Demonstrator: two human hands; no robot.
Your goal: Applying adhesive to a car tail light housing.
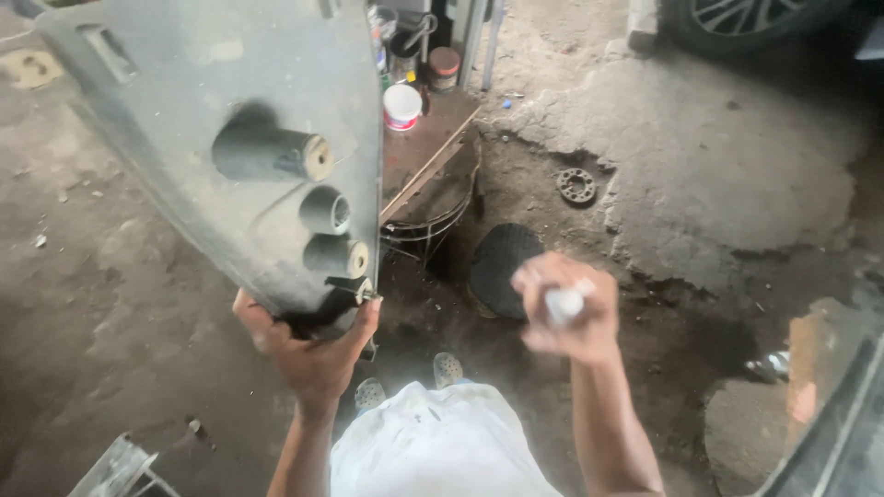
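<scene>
Overhead, dusty grey plastic panel [221,138], three round bosses, left hand [308,350] gripping.

White round tub [401,106] with red band, on brown board [425,138] at top centre. Behind it, small round jar [444,66], dark brown with reddish lid. Further back, cluster of cans and bottles [391,41] (too blurred to tell apart). No signs, no screens visible.

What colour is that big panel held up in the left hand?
Dull dark grey; the panel shows best in the head view, gripped by the left hand.
</scene>
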